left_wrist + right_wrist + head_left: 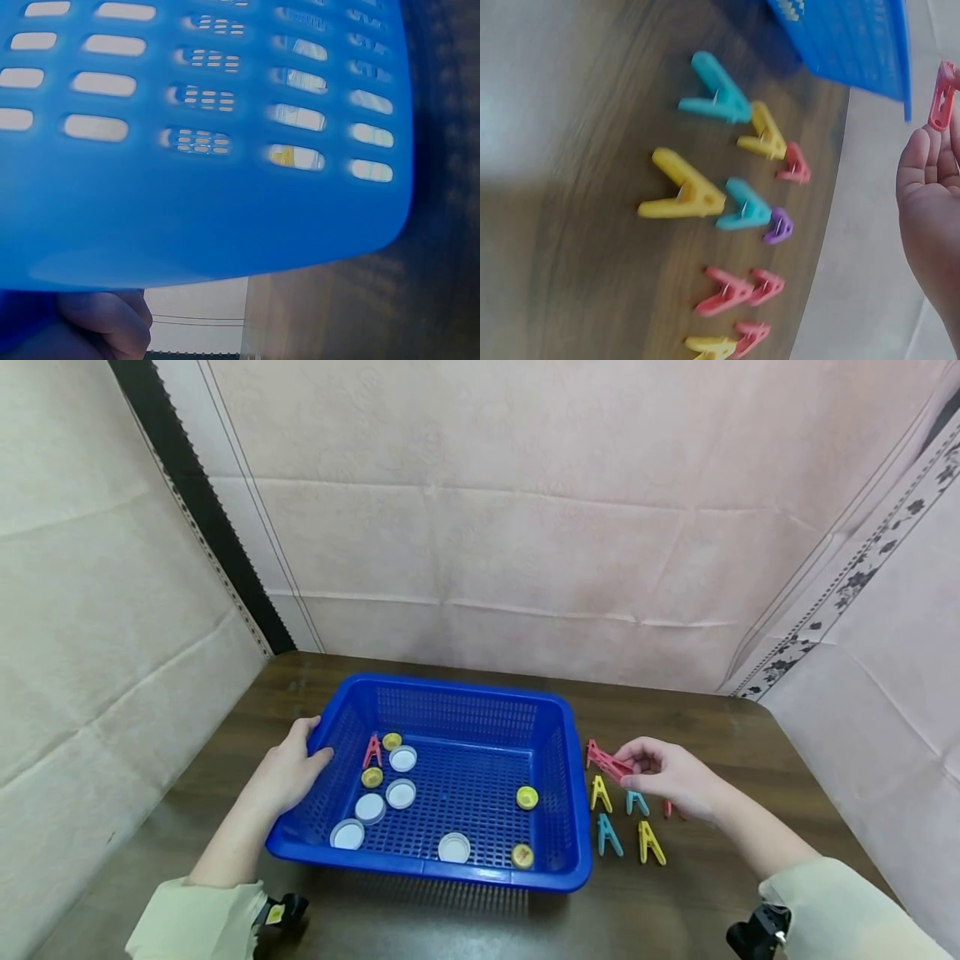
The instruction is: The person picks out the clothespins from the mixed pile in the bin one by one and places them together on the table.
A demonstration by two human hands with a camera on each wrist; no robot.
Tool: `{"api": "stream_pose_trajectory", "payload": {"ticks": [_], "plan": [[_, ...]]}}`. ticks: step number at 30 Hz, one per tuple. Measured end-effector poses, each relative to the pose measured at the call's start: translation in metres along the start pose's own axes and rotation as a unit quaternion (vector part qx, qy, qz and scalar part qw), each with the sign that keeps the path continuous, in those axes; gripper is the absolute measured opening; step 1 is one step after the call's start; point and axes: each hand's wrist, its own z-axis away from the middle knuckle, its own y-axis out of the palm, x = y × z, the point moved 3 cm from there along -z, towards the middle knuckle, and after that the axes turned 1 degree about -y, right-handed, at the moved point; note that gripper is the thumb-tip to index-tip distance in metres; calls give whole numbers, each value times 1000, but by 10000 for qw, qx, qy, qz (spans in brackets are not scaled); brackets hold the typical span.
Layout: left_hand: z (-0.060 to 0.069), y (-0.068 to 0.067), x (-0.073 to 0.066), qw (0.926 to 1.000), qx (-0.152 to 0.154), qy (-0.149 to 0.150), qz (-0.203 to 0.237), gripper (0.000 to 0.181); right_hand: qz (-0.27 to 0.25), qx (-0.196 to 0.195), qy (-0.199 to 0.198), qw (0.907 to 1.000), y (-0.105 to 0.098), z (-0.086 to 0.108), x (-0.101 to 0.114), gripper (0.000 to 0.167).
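Observation:
A blue plastic basket [420,866] stands on the table. My left hand [294,768] grips its left rim, thumb over the inner side; in the left wrist view part of that hand [112,322] shows below the slotted basket wall [112,202]. To the right of the basket, my right hand [671,774] pinches a red clothespin [613,766] above the table. The right wrist view also shows this clothespin [943,101] at the fingers. Inside the basket lie several white caps [401,793], several yellow caps [527,797] and a red clothespin [372,752].
Beneath and around the right hand lie several clothespins: yellow [650,843], blue [608,835], red [724,291] and purple [779,226]. The wooden table [405,922] is bordered by pale cloth walls [525,552] at the back and sides.

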Motion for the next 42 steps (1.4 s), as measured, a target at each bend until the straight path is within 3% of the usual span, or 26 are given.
{"api": "stream_pose_trajectory", "payload": {"ticks": [6, 12, 15, 19, 22, 24, 30, 42], "plan": [[0, 0, -1, 10000, -19, -4, -21, 63, 54, -532, 94, 9985, -16, 14, -16, 34], [0, 0, -1, 10000, 2, -30, -37, 63, 489, -1032, 359, 9928, -23, 29, -34, 35], [1, 1, -1, 10000, 6, -38, -49, 63, 889, -1457, 507, 9840, -22, 36, -47, 35], [0, 1, 0, 10000, 12, -22, -39, 63, 1409, -2107, 706, 9648, -15, 48, -63, 38], [-1, 1, 1, 10000, -3, -5, -36, 63, 1609, -2384, 863, 9538, -10, 55, -73, 41], [-1, 0, 1, 10000, -8, -2, -40, 63, 1708, -2447, 1000, 9492, -8, 59, -77, 44], [-1, 0, -1, 10000, 3, -5, -48, 64, 1695, -2402, 1314, 9467, 0, 69, -90, 48], [-2, 0, 1, 10000, 32, -27, -31, 64, 1930, -2235, 1619, 9416, 14, 79, -110, 48]]}}
